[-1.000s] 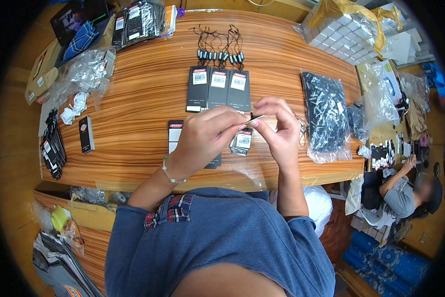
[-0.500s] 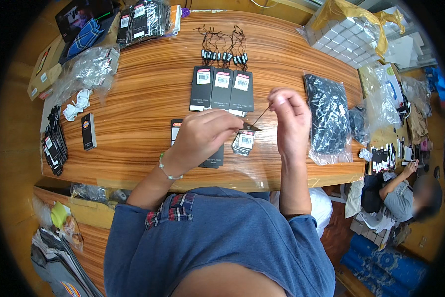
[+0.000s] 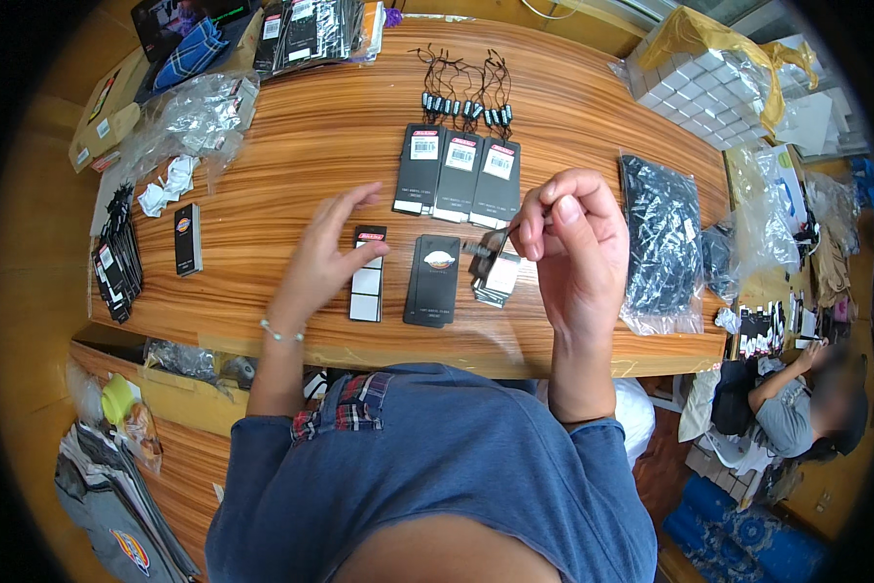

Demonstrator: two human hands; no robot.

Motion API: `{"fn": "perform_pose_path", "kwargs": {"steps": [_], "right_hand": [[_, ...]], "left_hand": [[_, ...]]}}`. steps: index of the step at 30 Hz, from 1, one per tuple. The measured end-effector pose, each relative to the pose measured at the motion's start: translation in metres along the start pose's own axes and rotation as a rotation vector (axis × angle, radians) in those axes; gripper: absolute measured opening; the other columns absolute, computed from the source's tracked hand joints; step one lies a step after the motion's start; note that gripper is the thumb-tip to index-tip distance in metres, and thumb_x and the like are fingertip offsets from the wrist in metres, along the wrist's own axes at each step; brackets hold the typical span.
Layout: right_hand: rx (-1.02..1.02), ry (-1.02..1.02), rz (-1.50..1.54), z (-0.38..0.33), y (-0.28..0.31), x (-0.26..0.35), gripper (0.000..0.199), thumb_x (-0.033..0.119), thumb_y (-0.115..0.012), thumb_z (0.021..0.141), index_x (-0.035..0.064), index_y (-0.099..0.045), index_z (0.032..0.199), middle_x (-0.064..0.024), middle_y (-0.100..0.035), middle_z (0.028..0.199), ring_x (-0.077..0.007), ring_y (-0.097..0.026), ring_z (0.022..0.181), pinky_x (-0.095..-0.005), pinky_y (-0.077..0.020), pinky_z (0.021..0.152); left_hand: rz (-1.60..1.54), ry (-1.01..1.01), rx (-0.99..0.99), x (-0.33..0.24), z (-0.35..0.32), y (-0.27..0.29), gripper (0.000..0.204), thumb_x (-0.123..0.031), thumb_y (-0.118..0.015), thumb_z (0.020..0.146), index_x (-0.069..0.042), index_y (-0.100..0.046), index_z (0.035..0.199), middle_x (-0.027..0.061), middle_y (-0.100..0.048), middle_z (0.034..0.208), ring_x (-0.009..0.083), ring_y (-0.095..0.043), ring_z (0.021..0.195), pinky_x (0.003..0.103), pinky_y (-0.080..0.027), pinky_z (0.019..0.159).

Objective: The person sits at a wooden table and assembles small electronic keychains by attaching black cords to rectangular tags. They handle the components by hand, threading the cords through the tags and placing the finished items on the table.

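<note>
near the surface's [image 3: 291, 136] front edge, right hand [image 3: 573, 248] pinches a black tag [image 3: 495, 264] aloft; left hand [image 3: 325, 257], fingers spread and released, rests on the striped tag [image 3: 367, 277] left of it.

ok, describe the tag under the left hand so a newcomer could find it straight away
Start at the wooden table, then find the row of three black tags at its middle. Nearer the person, the left hand rests its fingers on a narrow black tag. Unlike the all-black oval-logo tag beside it, its lower half carries white label squares.
</note>
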State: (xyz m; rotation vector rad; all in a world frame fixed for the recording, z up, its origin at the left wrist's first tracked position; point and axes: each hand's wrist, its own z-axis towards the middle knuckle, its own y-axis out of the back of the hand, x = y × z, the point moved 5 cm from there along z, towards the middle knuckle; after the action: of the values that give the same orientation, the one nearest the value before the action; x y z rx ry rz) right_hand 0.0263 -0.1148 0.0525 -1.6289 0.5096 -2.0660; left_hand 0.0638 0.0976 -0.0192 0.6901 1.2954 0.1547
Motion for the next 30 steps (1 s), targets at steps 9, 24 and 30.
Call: {"fn": "perform_pose_path", "kwargs": {"steps": [9, 24, 30], "right_hand": [[0.008, 0.057, -0.208, 0.000, -0.001, 0.007, 0.012, 0.006, -0.051, 0.088, -0.0022, -0.056, 0.095, -0.0059, -0.058, 0.077, -0.0075, -0.050, 0.067, -0.0191, -0.0409, 0.062], [0.091, -0.178, -0.473, 0.005, -0.016, -0.029, 0.006, 0.002, -0.056, 0.084, -0.0013, -0.057, 0.088, -0.0001, -0.057, 0.084, -0.0040, -0.050, 0.073, -0.0183, -0.0415, 0.064], [-0.028, 0.295, -0.868, 0.008, -0.014, -0.018, 0.006, -0.003, -0.059, 0.077, -0.0013, -0.057, 0.082, -0.0065, -0.059, 0.076, -0.0119, -0.054, 0.064, -0.0236, -0.0433, 0.058]], "left_hand": [[0.247, -0.012, 0.182, 0.048, -0.005, -0.003, 0.057, -0.014, -0.078, 0.056, -0.006, -0.058, 0.109, 0.0057, -0.050, 0.114, 0.0272, -0.042, 0.112, 0.037, -0.034, 0.097], [-0.580, 0.092, -0.131, -0.034, 0.011, -0.001, 0.024, 0.005, -0.059, 0.081, -0.001, -0.047, 0.101, 0.0077, -0.062, 0.089, 0.0087, -0.059, 0.081, 0.018, -0.048, 0.069], [-0.507, -0.028, -0.193, -0.061, 0.021, -0.009, 0.018, 0.003, -0.061, 0.079, 0.001, -0.052, 0.094, 0.0068, -0.062, 0.085, 0.0082, -0.060, 0.077, 0.019, -0.050, 0.063]]}}
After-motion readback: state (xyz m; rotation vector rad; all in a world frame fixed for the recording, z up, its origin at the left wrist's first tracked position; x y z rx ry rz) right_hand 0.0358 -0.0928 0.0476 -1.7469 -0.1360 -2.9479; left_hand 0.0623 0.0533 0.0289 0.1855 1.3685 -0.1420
